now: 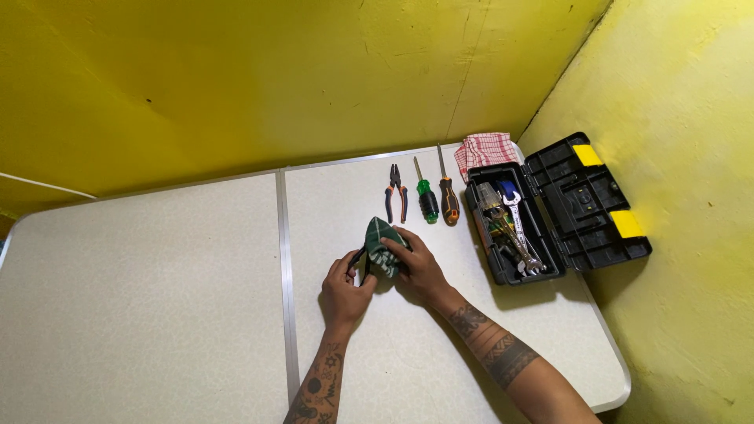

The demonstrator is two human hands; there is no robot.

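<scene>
My left hand (345, 284) grips a small dark-handled tool (362, 259) just above the white table (157, 298); most of the tool is hidden. My right hand (418, 265) holds a green striped cloth (381, 242) wrapped over that tool's far end. Both hands meet near the table's middle, right of the metal seam. Beyond them lie pliers (397, 192) with orange and black handles, a green-handled screwdriver (426, 196) and an orange-handled screwdriver (448, 196), side by side.
An open black toolbox (585, 200) with yellow latches stands at the right, holding wrenches (514, 224) and other tools. A red checked cloth (485, 149) lies behind it. Yellow walls close the back and right sides. The table's right edge runs close under the toolbox.
</scene>
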